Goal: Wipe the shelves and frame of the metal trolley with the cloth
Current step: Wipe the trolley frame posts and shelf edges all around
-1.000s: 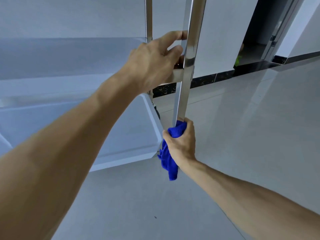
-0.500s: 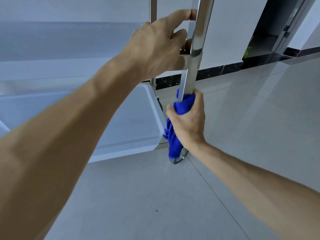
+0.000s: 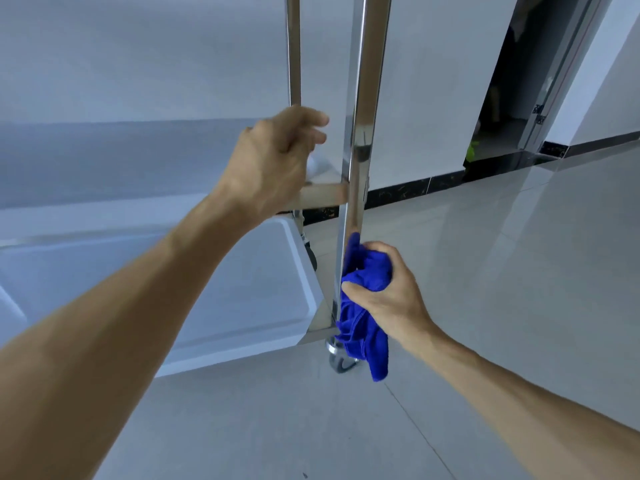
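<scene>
Hands at work on a shiny metal trolley (image 3: 360, 98), seen from the head camera, the only view. Right of centre in the frame, the right hand (image 3: 388, 292) grips a bunched bright blue cloth (image 3: 367, 271) against the lower part of the trolley's near upright post (image 3: 362, 81), fingers curled round the fabric and thumb pressing into it. A loose tail of the cloth hangs below the hand, dropping past the corner of the bottom white shelf (image 3: 207, 289) and partly covering the grey caster wheel (image 3: 341, 362) on the floor.

At upper centre, the left hand (image 3: 277, 161) hovers blurred between the near post and the thinner far upright post (image 3: 293, 46), fingers loosely bent; whether they touch the far post or the short crossbar (image 3: 325, 195) beneath them cannot be told, and they hold nothing clearly.

Shelf edges run from the left edge of the frame toward the posts, the bottom shelf's raised rim ending just beside the cloth. To the right and along the bottom of the frame, glossy pale floor tiles (image 3: 485, 306) lie open up to a black skirting strip (image 3: 415, 188) along the white wall (image 3: 433, 81). A dark doorway (image 3: 502, 98) stands at upper right.
</scene>
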Demonstrator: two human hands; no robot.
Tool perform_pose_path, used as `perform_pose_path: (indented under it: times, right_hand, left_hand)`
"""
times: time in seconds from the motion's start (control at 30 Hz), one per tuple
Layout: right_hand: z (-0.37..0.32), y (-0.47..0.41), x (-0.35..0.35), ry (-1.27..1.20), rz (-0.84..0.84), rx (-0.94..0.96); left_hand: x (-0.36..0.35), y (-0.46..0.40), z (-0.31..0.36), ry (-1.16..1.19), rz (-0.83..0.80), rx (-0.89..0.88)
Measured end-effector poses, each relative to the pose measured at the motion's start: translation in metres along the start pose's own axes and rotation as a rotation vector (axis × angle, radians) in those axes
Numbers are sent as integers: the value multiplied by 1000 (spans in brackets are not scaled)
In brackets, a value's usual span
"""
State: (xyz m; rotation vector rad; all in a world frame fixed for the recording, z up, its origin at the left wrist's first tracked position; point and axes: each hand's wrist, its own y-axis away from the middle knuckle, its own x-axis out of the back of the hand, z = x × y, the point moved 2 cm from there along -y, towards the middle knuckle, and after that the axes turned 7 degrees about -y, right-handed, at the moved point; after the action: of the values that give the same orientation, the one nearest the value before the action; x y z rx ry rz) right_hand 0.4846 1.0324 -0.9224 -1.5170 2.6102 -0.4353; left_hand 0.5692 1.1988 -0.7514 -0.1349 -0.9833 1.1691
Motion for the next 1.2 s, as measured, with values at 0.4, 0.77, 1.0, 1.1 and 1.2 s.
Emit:
perform_pose_path:
  times: [0.4, 0.77, 1.0, 1.1, 1.2]
  right_hand:
    - [-175, -71, -23, -118, 261, 323]
    - [-181, -73, -44, 116, 408, 350]
    - [-305, -118, -27, 31, 425, 475]
    - [-315, -125, -32, 70, 471, 411]
    - [-283, -111, -40, 151, 525, 410]
  left_hand:
    - [19, 12, -28, -823, -170, 84]
    - [12, 22, -44, -851, -221, 98]
    - [11, 24, -45, -877, -209, 35]
    - [11, 25, -44, -906, -201, 15]
    - [11, 24, -46, -925, -204, 19]
